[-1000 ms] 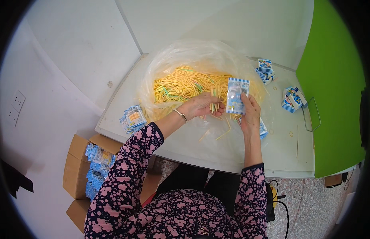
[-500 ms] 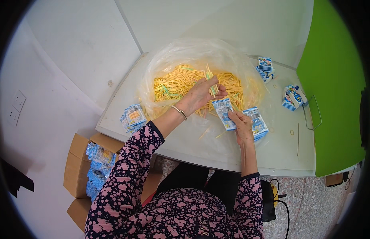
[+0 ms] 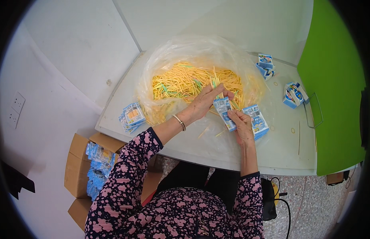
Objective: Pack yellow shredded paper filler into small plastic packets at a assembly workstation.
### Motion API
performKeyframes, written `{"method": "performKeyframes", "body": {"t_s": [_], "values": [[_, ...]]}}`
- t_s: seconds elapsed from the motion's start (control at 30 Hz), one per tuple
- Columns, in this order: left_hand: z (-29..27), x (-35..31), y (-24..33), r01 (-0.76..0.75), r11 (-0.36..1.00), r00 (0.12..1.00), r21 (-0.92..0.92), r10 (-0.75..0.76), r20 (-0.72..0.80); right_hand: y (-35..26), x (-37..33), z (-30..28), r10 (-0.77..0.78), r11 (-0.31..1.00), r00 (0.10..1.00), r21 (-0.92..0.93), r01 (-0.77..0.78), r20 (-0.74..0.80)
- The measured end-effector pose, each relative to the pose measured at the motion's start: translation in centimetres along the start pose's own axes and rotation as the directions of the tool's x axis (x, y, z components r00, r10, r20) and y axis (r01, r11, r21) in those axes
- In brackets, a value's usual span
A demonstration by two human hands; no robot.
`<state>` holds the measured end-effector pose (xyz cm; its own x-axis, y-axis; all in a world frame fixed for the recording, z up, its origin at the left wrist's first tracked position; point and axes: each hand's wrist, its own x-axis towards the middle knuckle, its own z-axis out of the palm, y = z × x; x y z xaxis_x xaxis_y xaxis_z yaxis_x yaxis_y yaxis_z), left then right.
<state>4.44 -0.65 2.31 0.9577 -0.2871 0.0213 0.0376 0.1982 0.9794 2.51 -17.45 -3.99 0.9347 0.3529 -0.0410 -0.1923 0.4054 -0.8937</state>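
Grasped: sticks (image 3: 215, 81), left hand (image 3: 203, 102); packet (image 3: 222, 107), right hand (image 3: 242, 125); sticks' near ends at packet's far edge; I'd bunch them evenly, packet pinched lightly.

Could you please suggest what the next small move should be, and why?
Perhaps slide the thin sticks down into the blue-and-white packet: the left hand holds them at the packet's upper edge, while the right hand grips it lower down. Whether it's open is unclear.
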Motion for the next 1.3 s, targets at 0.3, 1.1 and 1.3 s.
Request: {"method": "performKeyframes", "body": {"t_s": [0.3, 1.1, 1.3], "values": [[-0.2, -1.0, -0.6, 0.058, 0.998, 0.997, -0.018, -0.057, 0.044, 0.3, 0.2, 0.1, -0.053, 0.998, 0.999, -0.022, 0.052, -0.006], [-1.0, -0.1, 1.8, -0.198, 0.689, 0.98, 0.697, 0.153, 0.128, 0.5, 0.9, -0.2, -0.12, 0.992, 0.992, 0.045, 0.122, -0.044], [-1.3, 0.0, 0.9, -0.222, 0.681, 0.974, 0.698, 0.181, 0.133, -0.8, 0.3, 1.5, -0.114, 0.993, 0.993, 0.02, 0.114, -0.024]]}}
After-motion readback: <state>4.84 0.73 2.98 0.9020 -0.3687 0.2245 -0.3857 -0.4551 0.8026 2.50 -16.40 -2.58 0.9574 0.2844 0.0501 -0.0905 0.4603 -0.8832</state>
